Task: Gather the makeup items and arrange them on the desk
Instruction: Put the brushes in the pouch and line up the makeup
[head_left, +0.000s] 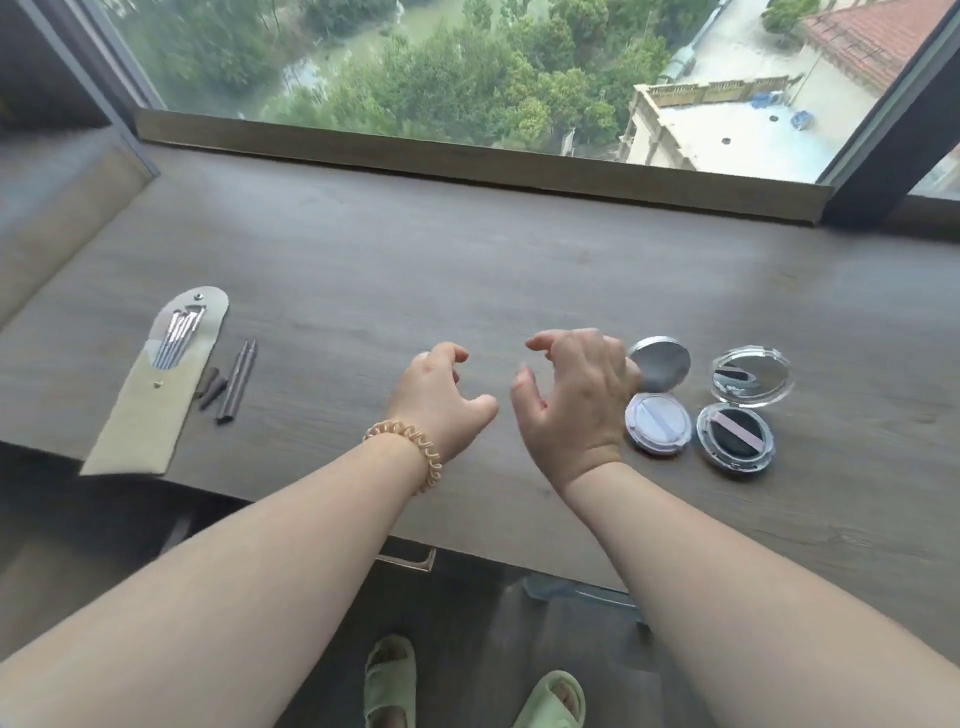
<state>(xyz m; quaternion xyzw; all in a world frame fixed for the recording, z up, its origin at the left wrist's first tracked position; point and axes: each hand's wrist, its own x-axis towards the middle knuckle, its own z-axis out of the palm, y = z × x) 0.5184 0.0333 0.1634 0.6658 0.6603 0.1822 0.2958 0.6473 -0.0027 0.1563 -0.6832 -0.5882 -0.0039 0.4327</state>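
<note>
Both hands hover empty and loosely curled over the desk (467, 249) middle, left hand (441, 400), right hand (571, 400), so best reach right for the open compacts (660, 421) near the front edge, lifting by the bases.

Desk (467, 270) — matt woodgrain; brush pouch (150, 410) — cloth; compacts (735, 436) glossy plastic.

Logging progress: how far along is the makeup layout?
Laid out: open beige brush pouch and grey pencils at left, open lilac compact and open black compact at right. Left hand and right hand hover empty. Nothing visibly left.
</note>
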